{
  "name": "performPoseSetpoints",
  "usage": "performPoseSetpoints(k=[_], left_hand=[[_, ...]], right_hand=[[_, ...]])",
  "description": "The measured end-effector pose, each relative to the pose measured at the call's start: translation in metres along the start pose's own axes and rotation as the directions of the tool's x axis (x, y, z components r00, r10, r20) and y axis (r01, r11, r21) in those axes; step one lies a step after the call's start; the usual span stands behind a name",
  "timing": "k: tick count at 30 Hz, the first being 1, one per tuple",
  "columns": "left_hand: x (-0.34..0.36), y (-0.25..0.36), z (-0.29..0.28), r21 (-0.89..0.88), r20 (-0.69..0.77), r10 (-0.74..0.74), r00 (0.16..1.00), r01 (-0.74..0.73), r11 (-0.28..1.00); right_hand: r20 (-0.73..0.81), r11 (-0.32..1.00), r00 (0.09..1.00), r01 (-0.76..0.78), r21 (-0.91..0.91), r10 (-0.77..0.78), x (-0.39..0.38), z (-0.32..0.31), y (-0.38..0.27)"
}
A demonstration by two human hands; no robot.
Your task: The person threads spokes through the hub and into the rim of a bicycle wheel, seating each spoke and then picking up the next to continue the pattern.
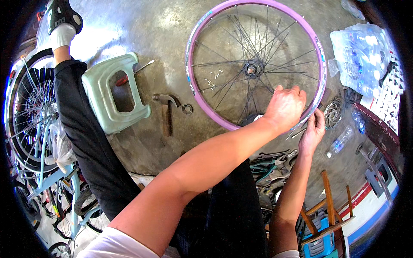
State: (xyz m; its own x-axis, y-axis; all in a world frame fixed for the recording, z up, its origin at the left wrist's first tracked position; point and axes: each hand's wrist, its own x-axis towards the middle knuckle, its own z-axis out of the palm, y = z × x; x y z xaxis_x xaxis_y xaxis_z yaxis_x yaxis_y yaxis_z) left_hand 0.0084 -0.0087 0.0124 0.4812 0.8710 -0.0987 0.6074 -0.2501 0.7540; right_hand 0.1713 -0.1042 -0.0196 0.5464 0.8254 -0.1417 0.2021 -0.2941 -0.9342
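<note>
A bicycle wheel with a purple rim (192, 71) lies flat on the floor before me. Dark spokes fan out from its black hub (252, 69), and several sit loose or crossed at odd angles. My left hand (286, 107) is closed in a fist over the spokes just inside the rim's near right part; what its fingers hold is hidden. Against the outer side of the same stretch of rim, my right hand (314, 131) has its fingers curled and pinched together, with whatever is between them too small to make out. Small metal spoke nipples (211, 81) lie within the wheel's circle.
Left of the wheel are a hammer (167, 120), a metal ring (187, 109), a pale green stool (97, 92) and a screwdriver (144, 65). Hand tools (275, 167) lie piled near my legs. A brake disc (332, 114) and bottle packs (361, 53) lie right; bicycles (38, 107) stand left.
</note>
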Motion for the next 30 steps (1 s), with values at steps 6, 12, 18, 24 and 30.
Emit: performPoseSetpoints(k=[6, 12, 18, 24, 30], left_hand=[[-0.0011, 0.0, -0.0013, -0.019, -0.023, 0.009, 1.0, -0.01, 1.0], [0.0004, 0.0015, -0.0037, -0.022, 0.007, 0.004, 1.0, -0.004, 1.0], [-0.0004, 0.0005, -0.0004, -0.019, -0.02, 0.0, 1.0, 0.0, 1.0], [-0.0016, -0.001, -0.0017, -0.015, -0.03, 0.017, 0.999, -0.017, 1.0], [-0.0025, -0.0014, -0.001, -0.033, -0.056, 0.019, 0.998, -0.021, 0.999]], right_hand=[[0.004, 0.999, 1.0, -0.029, 0.023, 0.029, -0.0013, -0.0018, 0.0013], [-0.003, 1.0, 1.0, -0.029, 0.013, 0.029, -0.0023, 0.0, -0.0041], [-0.002, 1.0, 1.0, -0.01, 0.017, 0.01, -0.0008, -0.0013, -0.0003], [-0.028, 1.0, 1.0, -0.012, -0.026, 0.011, -0.0012, -0.0011, 0.0003], [-0.089, 0.998, 0.995, -0.038, 0.048, 0.042, -0.0045, 0.0075, -0.0037]])
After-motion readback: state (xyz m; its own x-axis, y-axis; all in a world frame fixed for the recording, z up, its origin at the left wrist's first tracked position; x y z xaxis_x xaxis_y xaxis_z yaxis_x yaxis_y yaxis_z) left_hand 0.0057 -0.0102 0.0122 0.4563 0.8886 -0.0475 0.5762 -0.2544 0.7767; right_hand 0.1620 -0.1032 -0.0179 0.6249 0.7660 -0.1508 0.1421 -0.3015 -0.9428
